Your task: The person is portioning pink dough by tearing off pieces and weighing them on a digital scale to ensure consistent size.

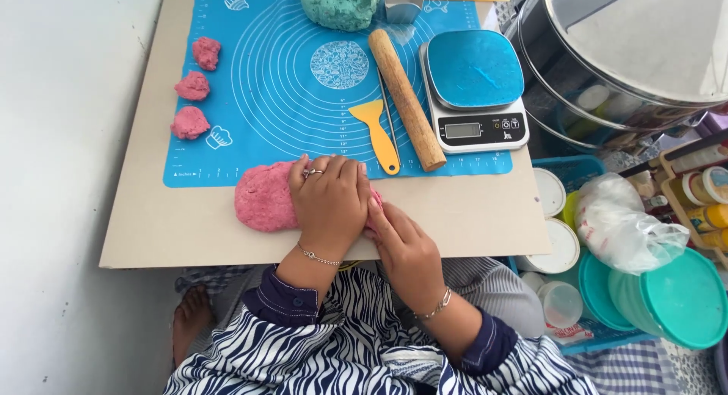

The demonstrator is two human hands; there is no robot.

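Home baking corner: silicone mat (303, 99), kitchen scale (476, 88), rolling pin (406, 99).
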